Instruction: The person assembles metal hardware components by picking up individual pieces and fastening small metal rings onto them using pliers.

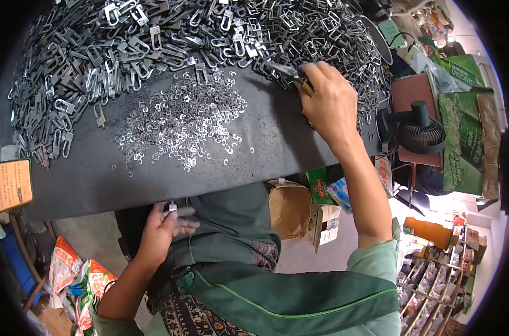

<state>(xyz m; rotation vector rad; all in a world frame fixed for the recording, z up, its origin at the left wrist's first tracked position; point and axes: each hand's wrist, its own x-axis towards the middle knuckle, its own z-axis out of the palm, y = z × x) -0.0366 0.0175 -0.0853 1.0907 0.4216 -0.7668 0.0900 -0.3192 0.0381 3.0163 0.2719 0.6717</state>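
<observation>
Over the far right of the table, my right hand (331, 102) is wrapped round what looks like a pair of pliers (288, 71), with yellow on the grip; its tip points left, beside a pile of small dark metal frames (327, 42). Below the table's near edge, my left hand (160, 231) pinches a small shiny metal piece (170, 208) between thumb and finger, its other fingers blurred. Tiny C-shaped metal clips (193, 115) lie scattered in mid-table. Behind and left of them is heaped a mass of U-shaped metal loops with plates (106, 59).
The dark table (277, 129) has a curved near edge above my lap. A small black fan (421, 134) stands at its right side. An open cardboard box (288, 210) sits on the floor beyond my lap. At the left edge is a tan printed card (9, 186).
</observation>
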